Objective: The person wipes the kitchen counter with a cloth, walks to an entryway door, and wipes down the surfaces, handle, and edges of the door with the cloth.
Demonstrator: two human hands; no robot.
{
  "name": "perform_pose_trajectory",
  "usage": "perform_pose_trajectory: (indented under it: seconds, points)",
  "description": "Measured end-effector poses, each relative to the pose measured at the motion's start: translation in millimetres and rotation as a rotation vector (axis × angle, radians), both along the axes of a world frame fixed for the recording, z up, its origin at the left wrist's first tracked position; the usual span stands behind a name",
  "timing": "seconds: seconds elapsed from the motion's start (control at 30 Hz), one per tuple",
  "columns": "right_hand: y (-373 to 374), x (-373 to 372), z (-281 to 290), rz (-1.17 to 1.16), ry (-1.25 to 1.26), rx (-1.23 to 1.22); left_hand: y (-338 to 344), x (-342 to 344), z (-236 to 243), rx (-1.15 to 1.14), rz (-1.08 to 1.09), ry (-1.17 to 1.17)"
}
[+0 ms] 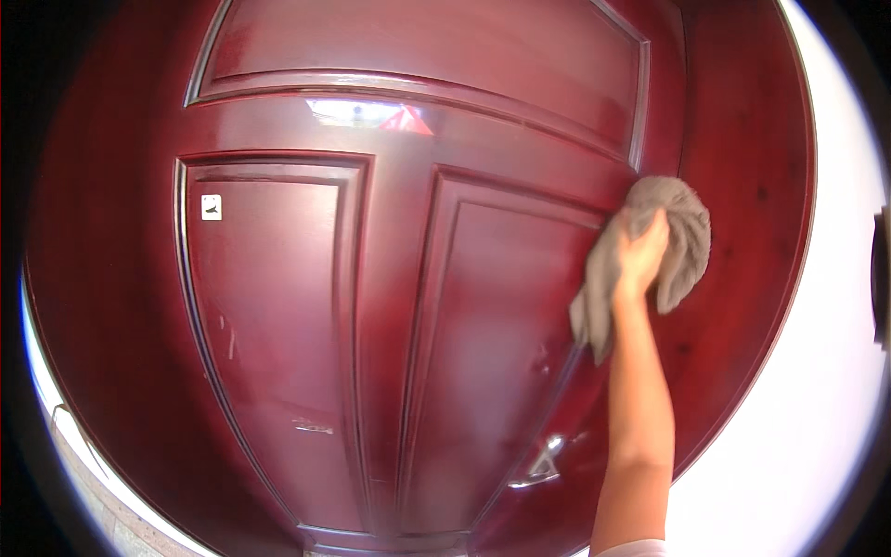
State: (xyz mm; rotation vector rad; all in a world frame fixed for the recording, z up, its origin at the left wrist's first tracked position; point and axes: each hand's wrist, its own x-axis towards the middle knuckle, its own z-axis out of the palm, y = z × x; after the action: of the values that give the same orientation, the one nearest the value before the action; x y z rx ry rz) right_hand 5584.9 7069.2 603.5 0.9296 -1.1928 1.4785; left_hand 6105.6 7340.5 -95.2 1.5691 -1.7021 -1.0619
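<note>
My right hand [643,251] is closed on a grey-brown cloth [685,227], bunched up, with one part hanging down on its left side. The cloth lies against a glossy dark red panelled door [394,232], near its right edge and beside the upper corner of the right lower panel. My right arm reaches up from the lower edge, bare up to a pale sleeve. Fingers behind the cloth are partly hidden. My left hand is out of view.
A small white square sticker [212,207] is on the left lower panel. Low on the door's right is a shiny silvery shape [538,466], unclear in kind. A white wall [789,446] stands to the right, with a dark object [881,278] at the rim. Pale floor [130,534] shows at lower left.
</note>
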Motion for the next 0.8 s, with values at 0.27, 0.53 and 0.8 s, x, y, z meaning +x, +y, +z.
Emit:
perform_pose_trajectory:
  seconds: [0.27,0.53,0.8]
  points:
    - [40,112,-38,0.464,-0.007,0.746,2,-63,-10,0.001,0.011,0.031]
    - [19,72,-44,0.258,0.242,0.788,15,-60,-13,0.007,0.001,0.025]
    - [14,113,-43,0.158,0.283,0.04,8,-51,-24,-0.013,0.057,0.08]
